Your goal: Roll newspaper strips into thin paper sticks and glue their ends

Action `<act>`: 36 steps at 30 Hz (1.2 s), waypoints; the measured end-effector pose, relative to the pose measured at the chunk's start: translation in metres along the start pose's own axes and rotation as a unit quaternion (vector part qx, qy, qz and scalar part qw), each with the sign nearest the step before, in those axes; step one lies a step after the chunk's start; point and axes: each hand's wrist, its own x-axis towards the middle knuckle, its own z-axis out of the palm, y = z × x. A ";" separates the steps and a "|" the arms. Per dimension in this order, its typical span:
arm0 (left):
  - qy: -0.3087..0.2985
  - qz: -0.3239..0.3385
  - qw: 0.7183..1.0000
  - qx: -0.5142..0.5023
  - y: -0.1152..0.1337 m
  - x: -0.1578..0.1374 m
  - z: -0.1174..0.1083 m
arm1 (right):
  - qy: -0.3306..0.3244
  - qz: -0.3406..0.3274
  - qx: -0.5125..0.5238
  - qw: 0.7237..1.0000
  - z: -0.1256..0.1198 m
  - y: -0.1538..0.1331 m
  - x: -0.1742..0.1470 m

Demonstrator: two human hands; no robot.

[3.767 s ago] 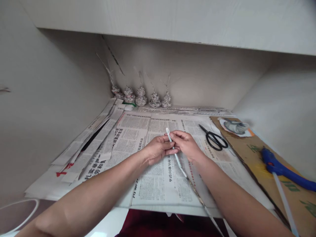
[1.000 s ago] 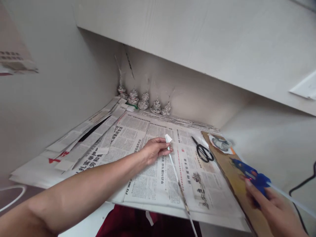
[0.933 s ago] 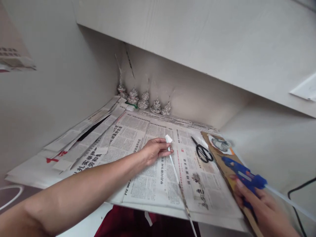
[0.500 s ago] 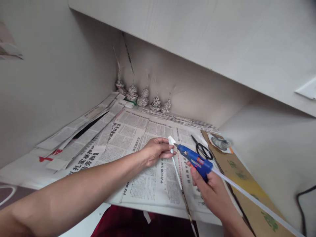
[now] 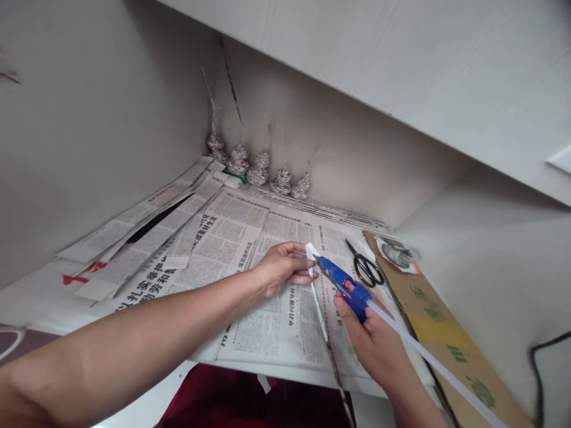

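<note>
Between the fingers of my left hand (image 5: 283,269) is the upper end of a thin rolled newspaper stick (image 5: 322,318), which slants down past the table's front edge. Its tip shows a small white paper flap. My right hand (image 5: 377,339) is wrapped around a blue glue gun (image 5: 341,282) with a long, pale glue stick (image 5: 428,356) running out of its back. The gun's nozzle is right by the paper flap; whether it touches cannot be made out. Newspaper sheets (image 5: 267,324) lie beneath both hands.
Black-handled scissors (image 5: 368,270) lie right of the gun, beside a cardboard strip (image 5: 428,303). Several woven paper gourd shapes (image 5: 257,169) stand along the back wall, near a bundle of paper sticks (image 5: 330,211). Cut newspaper strips (image 5: 147,249) lie at left. A white shelf (image 5: 379,53) overhangs the back.
The glue gun has come slightly left and lower, its nozzle closer to the flap. My left hand keeps its hold on the paper stick. The view has shifted a little.
</note>
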 end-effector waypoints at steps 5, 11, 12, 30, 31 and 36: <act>-0.001 -0.006 1.000 0.008 0.000 0.000 0.000 | 0.001 0.005 -0.054 0.999 -0.002 -0.007 0.001; 0.000 -0.001 1.000 0.011 0.000 -0.001 0.001 | -0.029 -0.005 -0.056 0.998 -0.003 -0.016 0.003; -0.003 0.000 1.000 0.009 -0.001 0.000 0.000 | -0.030 -0.006 -0.056 0.998 -0.004 -0.016 0.003; -0.017 -0.005 1.000 0.003 0.001 -0.003 0.001 | -0.043 0.006 -0.056 0.997 -0.009 -0.023 0.003; -0.017 -0.004 1.000 0.005 0.001 -0.003 0.001 | -0.044 0.006 -0.053 0.998 -0.008 -0.024 0.003; -0.012 -0.006 1.000 0.003 0.000 -0.003 0.002 | -0.039 0.018 -0.050 0.998 -0.008 -0.026 0.003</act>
